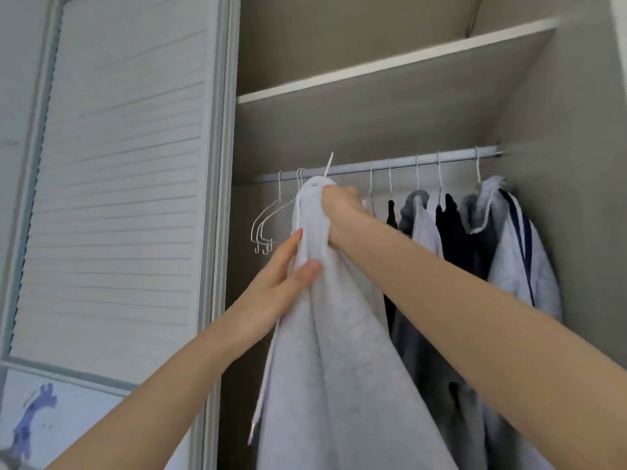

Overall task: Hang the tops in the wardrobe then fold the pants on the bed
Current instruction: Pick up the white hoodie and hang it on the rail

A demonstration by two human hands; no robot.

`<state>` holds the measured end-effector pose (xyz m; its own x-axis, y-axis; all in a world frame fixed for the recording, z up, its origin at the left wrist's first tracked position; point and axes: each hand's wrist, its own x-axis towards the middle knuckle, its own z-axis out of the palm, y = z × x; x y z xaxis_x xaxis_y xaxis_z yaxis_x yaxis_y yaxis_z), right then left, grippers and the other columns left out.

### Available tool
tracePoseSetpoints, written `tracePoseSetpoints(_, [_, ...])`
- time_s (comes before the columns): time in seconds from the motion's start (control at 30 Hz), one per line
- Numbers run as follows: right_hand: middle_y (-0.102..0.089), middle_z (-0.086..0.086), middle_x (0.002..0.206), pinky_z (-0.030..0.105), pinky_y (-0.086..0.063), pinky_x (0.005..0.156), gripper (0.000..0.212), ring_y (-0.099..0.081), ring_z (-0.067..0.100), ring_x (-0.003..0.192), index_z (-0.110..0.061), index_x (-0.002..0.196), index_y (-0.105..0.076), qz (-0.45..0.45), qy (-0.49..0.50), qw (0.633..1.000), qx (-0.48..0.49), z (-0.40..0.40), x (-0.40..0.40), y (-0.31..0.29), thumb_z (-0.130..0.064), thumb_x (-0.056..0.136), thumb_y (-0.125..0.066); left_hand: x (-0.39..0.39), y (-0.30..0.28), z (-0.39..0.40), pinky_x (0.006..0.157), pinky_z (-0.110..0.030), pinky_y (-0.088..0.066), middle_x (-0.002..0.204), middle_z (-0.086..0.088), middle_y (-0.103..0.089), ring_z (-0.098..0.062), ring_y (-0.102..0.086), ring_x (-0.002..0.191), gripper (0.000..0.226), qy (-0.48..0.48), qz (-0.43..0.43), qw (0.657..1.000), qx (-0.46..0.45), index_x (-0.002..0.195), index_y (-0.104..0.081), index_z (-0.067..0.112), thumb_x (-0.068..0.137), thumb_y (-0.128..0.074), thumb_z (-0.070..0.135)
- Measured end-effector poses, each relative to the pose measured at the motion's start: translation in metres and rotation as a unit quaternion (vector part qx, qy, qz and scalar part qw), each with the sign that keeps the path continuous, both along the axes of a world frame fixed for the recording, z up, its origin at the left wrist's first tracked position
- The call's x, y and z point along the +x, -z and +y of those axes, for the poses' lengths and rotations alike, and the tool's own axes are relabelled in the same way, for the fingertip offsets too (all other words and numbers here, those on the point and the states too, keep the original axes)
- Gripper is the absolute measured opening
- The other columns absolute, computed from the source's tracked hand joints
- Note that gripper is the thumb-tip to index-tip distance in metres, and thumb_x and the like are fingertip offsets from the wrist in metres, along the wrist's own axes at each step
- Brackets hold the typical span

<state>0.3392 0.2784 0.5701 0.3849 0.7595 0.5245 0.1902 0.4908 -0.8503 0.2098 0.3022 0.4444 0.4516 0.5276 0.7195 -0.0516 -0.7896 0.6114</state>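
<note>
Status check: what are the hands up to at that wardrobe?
Right hand grips grey top at collar, below rail. Left hand pinches its side. Hook not yet on. Empty hangers close left.

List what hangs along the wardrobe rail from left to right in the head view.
Empty white wire hangers → light grey top held by both hands → black garment → grey hooded top → black top → grey hoodie with navy stripes.

The wardrobe rail (380, 166) carries bare wire hangers (263, 225) at its left and hung tops (475, 239) at its right.
</note>
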Motion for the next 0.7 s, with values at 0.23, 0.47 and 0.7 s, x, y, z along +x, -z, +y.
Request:
tracePoseSetpoints(0.23, [-0.054,0.009,0.093,0.029,-0.043,0.073,0.026,-0.049,0.021,0.085,0.0,0.104,-0.067,-0.018,0.106,0.992,0.065,0.059,-0.01,-0.029,-0.003,0.09,-0.046,0.014,0.04,0.017,0.109,-0.034,-0.036,0.158,0.019,-0.015,-0.01,-0.034,0.139,0.113,-0.193,0.082,0.972,0.102,0.152,0.004,0.042,0.071,-0.072,0.022])
tracePoseSetpoints(0.47, [-0.061,0.019,0.123,0.032,-0.044,0.087,0.029,-0.058,0.034,0.113,0.003,0.115,-0.06,-0.039,0.204,0.973,0.097,0.115,0.032,-0.048,-0.011,0.096,-0.045,0.004,0.037,0.11,0.055,-0.027,-0.044,0.073,-0.003,-0.059,-0.018,-0.055,0.064,0.019,-0.358,0.079,0.928,0.07,0.081,-0.056,0.009,0.091,-0.042,0.001])
tracePoseSetpoints(0.7, [-0.064,0.015,0.095,0.03,-0.045,0.068,0.02,-0.06,0.027,0.091,-0.007,0.083,-0.066,-0.134,0.262,0.954,0.056,0.179,0.075,-0.065,-0.004,0.089,-0.047,0.05,0.028,0.176,0.056,-0.015,-0.041,0.075,0.004,-0.062,-0.013,-0.057,0.069,0.028,-0.257,0.046,0.965,0.019,0.086,-0.062,0.017,0.09,-0.04,0.0])
